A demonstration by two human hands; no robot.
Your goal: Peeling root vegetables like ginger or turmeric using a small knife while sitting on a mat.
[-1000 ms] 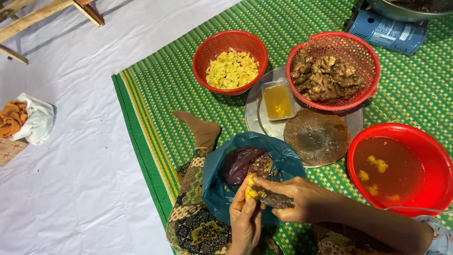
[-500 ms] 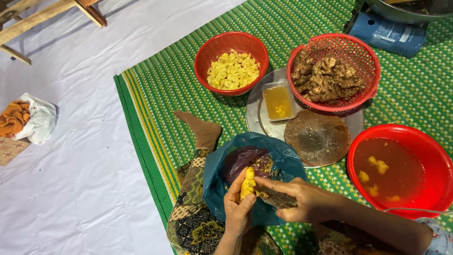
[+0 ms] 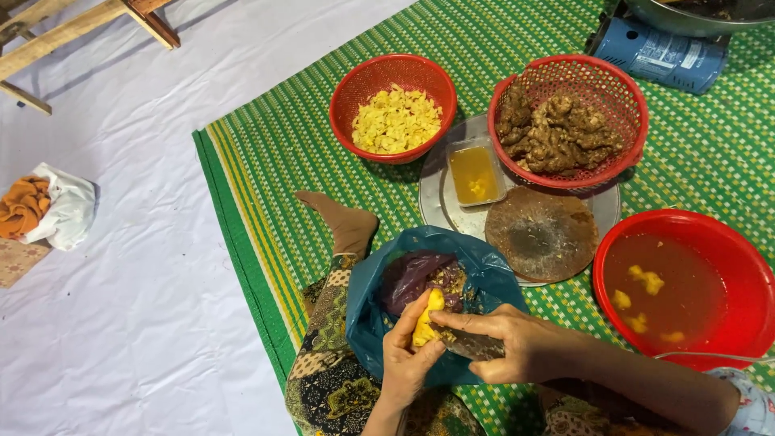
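Left hand: my left hand (image 3: 408,355) cups a small yellow piece (image 3: 426,319), fingers curled close around its lower half, held just above the blue bag (image 3: 379,299) on my lap.
Right hand: my right hand (image 3: 517,347) is closed on a short knife (image 3: 472,345); thumb and forefinger reach to the yellow piece, and the dark blade lies under the palm, pointing toward the left hand.
Where the piece is: over the open mouth of the blue bag, touching both hands, near the purple scraps (image 3: 412,274) inside.
Around it: a red bowl of yellow shavings (image 3: 395,119) and a red basket of brown knobbly roots (image 3: 561,133) sit farther out on the green mat (image 3: 266,161); a red basin of brownish water (image 3: 678,287) with a few yellow lumps is just to my right; a round wooden board (image 3: 541,234) and a small tub of yellow liquid (image 3: 474,173) rest on a metal tray (image 3: 432,182).
Risk, cut: I judge the blade sits very near the left thumb; a slip on the small, probably wet piece could nick it.
Risk, drop: the piece could fall into the bag among the peelings.
Risk, spill: my right forearm lies close to the basin rim; a nudge could slop water onto the mat.
Hard to see: the blade edge is mostly covered by my fingers, so I cannot tell whether it touches the piece. The pot and blue stove (image 3: 654,52) are cut off at the top edge.
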